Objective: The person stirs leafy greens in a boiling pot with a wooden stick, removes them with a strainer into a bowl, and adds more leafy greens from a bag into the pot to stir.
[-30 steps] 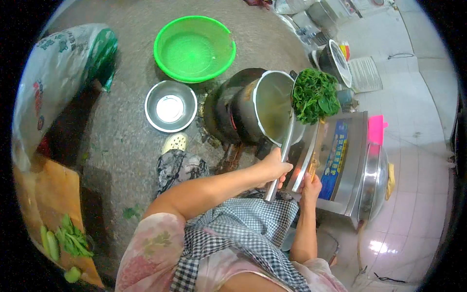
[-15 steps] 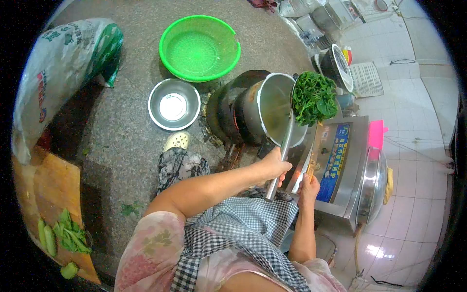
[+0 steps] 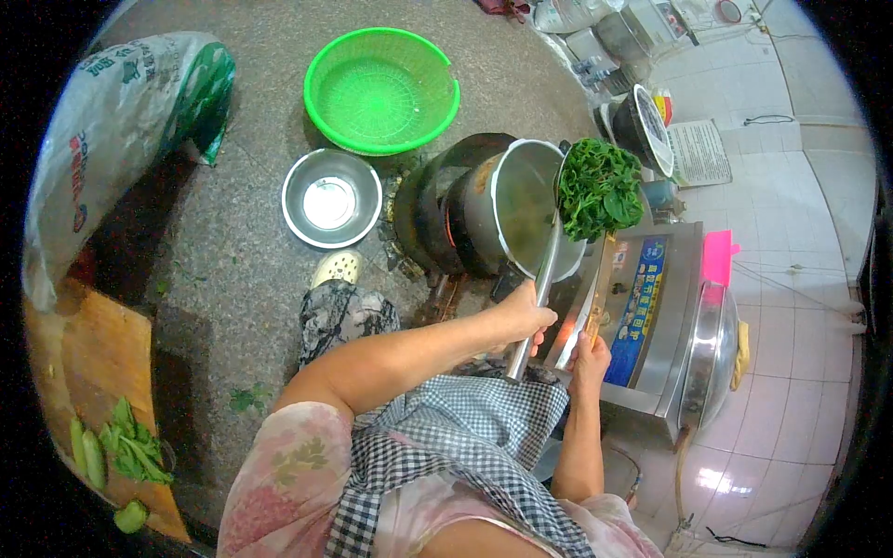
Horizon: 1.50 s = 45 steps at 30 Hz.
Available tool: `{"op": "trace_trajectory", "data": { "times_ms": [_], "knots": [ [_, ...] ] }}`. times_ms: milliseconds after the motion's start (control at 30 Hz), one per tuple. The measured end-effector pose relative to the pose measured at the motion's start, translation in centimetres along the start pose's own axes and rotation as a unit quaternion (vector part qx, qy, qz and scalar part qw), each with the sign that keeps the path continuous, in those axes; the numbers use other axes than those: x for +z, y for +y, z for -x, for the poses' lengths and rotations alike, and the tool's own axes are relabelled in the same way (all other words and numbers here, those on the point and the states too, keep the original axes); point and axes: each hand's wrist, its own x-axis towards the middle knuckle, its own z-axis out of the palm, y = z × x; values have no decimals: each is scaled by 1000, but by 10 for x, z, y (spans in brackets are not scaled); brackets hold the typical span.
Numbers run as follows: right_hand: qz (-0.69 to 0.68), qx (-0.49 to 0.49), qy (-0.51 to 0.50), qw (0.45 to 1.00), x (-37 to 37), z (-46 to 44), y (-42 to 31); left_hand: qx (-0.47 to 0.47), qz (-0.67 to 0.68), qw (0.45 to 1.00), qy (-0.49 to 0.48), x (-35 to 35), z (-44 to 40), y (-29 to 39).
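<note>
Head view: our left hand [image 3: 523, 318] gripped metal handle [image 3: 549, 260], our right hand [image 3: 590, 357] wooden stick [image 3: 601, 299], fingers closed. Greens [image 3: 600, 191] seemed limp, slippery, heavy; handle suited holding.

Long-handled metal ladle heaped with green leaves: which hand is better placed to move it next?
Left, probably: the left hand grips the ladle's handle, while the right hand holds a slim brown stick.

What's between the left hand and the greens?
The long metal handle, gripped by the left hand and running up to the greens; in the head view it crosses the pot.
</note>
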Motion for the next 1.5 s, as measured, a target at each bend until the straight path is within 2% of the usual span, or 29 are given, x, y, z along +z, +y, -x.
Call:
{"op": "trace_trajectory", "data": {
  "times_ms": [633, 1333, 1500],
  "knots": [
    [-10, 16, 4, 1000, 3, 2, 0, -7, 2, 999, 38, 3, -1, -2],
    [-6, 9, 2, 1000, 2, -1, 8, -12, 3, 1000, 3, -2, -2, 1],
    [3, 13, 7, 1000, 2, -1, 10, -15, -3, 999, 28, 2, 2, 5]
  ]
}}
